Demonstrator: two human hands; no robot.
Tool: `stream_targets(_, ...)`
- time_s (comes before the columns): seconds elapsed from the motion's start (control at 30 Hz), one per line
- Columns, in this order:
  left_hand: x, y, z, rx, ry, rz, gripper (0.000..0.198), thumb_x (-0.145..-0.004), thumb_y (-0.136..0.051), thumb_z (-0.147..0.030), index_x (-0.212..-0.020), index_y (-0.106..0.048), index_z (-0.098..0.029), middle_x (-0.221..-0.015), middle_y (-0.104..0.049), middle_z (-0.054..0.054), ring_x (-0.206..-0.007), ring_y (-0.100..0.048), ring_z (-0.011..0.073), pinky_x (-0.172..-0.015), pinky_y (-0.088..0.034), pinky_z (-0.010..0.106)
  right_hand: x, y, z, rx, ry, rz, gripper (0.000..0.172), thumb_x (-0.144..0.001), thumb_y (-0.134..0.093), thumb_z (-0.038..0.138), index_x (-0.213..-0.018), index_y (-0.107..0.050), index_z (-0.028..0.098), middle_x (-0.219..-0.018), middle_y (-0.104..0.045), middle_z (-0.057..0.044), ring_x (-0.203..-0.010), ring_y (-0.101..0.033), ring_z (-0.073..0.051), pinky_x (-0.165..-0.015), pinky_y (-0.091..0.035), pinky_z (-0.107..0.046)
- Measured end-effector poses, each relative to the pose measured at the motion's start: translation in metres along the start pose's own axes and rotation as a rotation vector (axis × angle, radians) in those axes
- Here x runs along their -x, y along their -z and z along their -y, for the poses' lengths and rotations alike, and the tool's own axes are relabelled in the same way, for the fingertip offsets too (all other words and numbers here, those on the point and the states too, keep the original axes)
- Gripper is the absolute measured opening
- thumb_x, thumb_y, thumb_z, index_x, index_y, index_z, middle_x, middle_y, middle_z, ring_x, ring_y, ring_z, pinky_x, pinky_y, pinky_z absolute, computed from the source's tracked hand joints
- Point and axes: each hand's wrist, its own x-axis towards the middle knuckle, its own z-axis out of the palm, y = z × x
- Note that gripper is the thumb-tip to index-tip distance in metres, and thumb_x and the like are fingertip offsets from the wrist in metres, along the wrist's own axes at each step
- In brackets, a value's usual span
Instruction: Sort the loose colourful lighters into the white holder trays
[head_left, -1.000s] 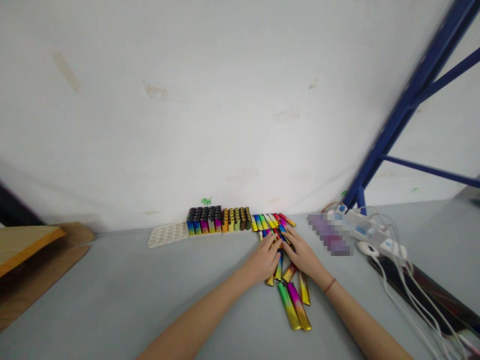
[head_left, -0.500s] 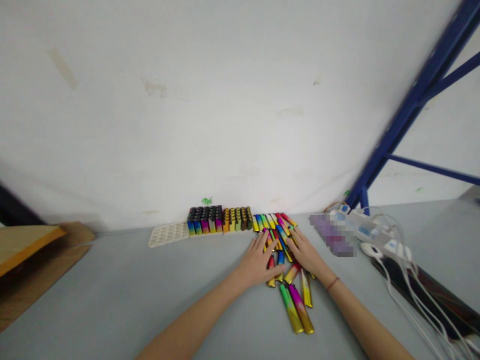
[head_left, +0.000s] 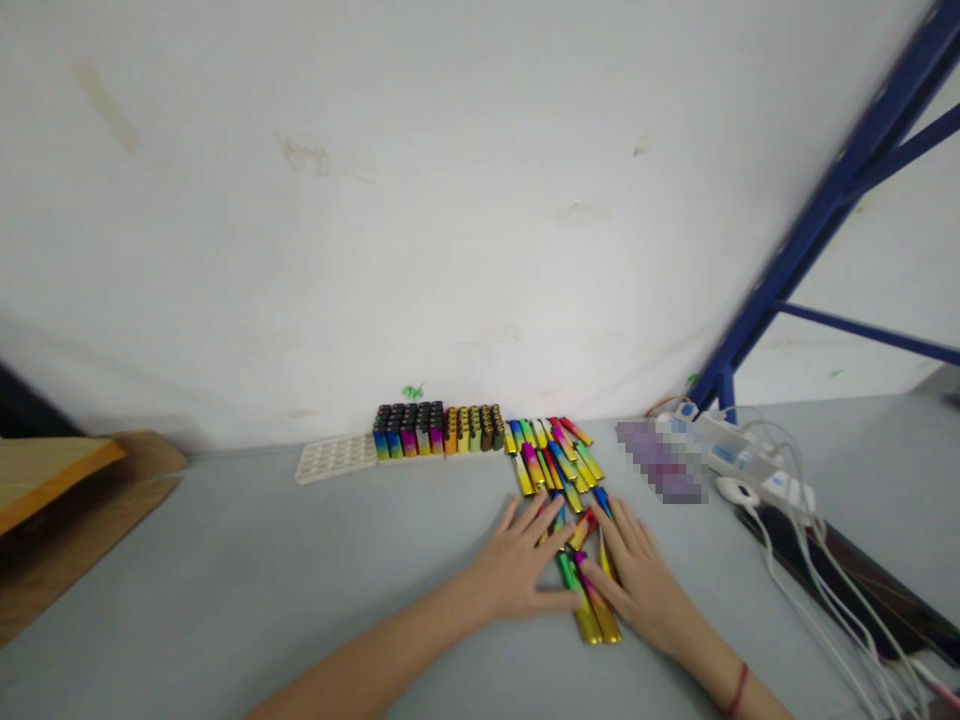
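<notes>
Many loose lighters point(head_left: 531, 465) with shiny, colour-fading bodies lie flat in a spread from the wall toward me. My left hand point(head_left: 517, 572) is open, palm down, its spread fingers over the left side of the nearer lighters. On the other side, my right hand point(head_left: 643, 578) lies open too, fingers stretched over the right of the spread. Between the hands, a green-and-gold lighter point(head_left: 586, 612) and a magenta-and-gold lighter point(head_left: 604, 610) lie side by side, nearest me. My fingers partly cover several lighters; neither hand grips one.
Along the wall stand upright black-topped lighters point(head_left: 409, 442) and yellowish to dark ones point(head_left: 474, 438) in rows, beside a white holed tray point(head_left: 330, 460). Rightward are a blurred purple item point(head_left: 664, 465), a power strip point(head_left: 724, 448) and white cables point(head_left: 806, 560). Cardboard point(head_left: 82, 540) lies left.
Both hands have drawn back toward me from the farther lighters, uncovering them. The fingers now rest over the nearer lighters, with the right hand further to the right.
</notes>
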Motion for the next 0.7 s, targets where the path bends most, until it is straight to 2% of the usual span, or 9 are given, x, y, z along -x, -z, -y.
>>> stream_targets(0.07, -0.004, -0.005, -0.006, -0.007, 0.031, -0.019, 0.072, -0.095, -0.037, -0.065, -0.151, -0.025, -0.022, -0.157, -0.021, 0.012, -0.145, -0.016, 0.0304, -0.114, -0.017, 0.057, -0.008, -0.005, 0.003, -0.039, -0.014, -0.034, 0.063, -0.095, -0.040, 0.049, -0.150, -0.030, 0.022, -0.157, -0.022, -0.013, -0.145, -0.017, -0.030, -0.115, -0.024, -0.054)
stream_targets(0.17, -0.004, -0.010, -0.018, -0.023, 0.081, -0.062, 0.068, -0.097, -0.043, -0.054, -0.151, -0.024, -0.018, -0.156, -0.021, 0.015, -0.143, -0.018, 0.0343, -0.113, -0.024, 0.054, -0.019, -0.005, 0.002, -0.094, -0.048, -0.089, 0.059, -0.096, -0.036, 0.046, -0.147, -0.034, 0.015, -0.155, -0.026, -0.017, -0.144, -0.022, -0.028, -0.116, -0.026, -0.050)
stream_targets(0.27, 0.005, -0.018, -0.029, -0.039, 0.130, -0.123, 0.064, -0.097, -0.047, -0.046, -0.149, -0.029, -0.014, -0.155, -0.022, 0.020, -0.142, -0.020, 0.0376, -0.112, -0.031, 0.052, -0.020, -0.006, -0.002, -0.088, -0.120, -0.158, 0.061, -0.094, -0.040, 0.049, -0.143, -0.038, 0.013, -0.149, -0.036, -0.020, -0.139, -0.034, -0.029, -0.114, -0.029, -0.051)
stream_targets(0.37, 0.011, -0.026, -0.035, -0.048, 0.122, -0.176, 0.057, -0.098, -0.045, -0.042, -0.146, -0.036, -0.012, -0.153, -0.028, 0.019, -0.142, -0.023, 0.0346, -0.112, -0.033, 0.048, -0.018, -0.009, -0.006, -0.096, -0.101, -0.157, 0.052, -0.096, -0.035, 0.044, -0.136, -0.048, 0.014, -0.144, -0.043, -0.019, -0.135, -0.041, -0.030, -0.112, -0.032, -0.052)
stream_targets(0.53, 0.002, -0.027, -0.033, -0.065, 0.139, -0.139, 0.053, -0.101, -0.037, -0.044, -0.142, -0.041, -0.010, -0.151, -0.034, 0.018, -0.141, -0.028, 0.0320, -0.110, -0.034, 0.050, -0.021, -0.009, -0.010, -0.109, -0.017, -0.163, 0.046, -0.097, -0.034, 0.040, -0.134, -0.052, 0.019, -0.148, -0.040, -0.013, -0.139, -0.035, -0.027, -0.113, -0.032, -0.051)
stream_targets(0.7, -0.003, -0.016, -0.028, -0.070, 0.116, -0.117, 0.060, -0.099, -0.036, -0.055, -0.144, -0.040, -0.016, -0.151, -0.035, 0.013, -0.141, -0.027, 0.0311, -0.112, -0.026, 0.054, -0.020, -0.006, -0.010, -0.059, 0.035, -0.127, 0.043, -0.096, -0.036, 0.035, -0.132, -0.056, 0.023, -0.144, -0.047, -0.009, -0.140, -0.033, -0.029, -0.112, -0.031, -0.056)
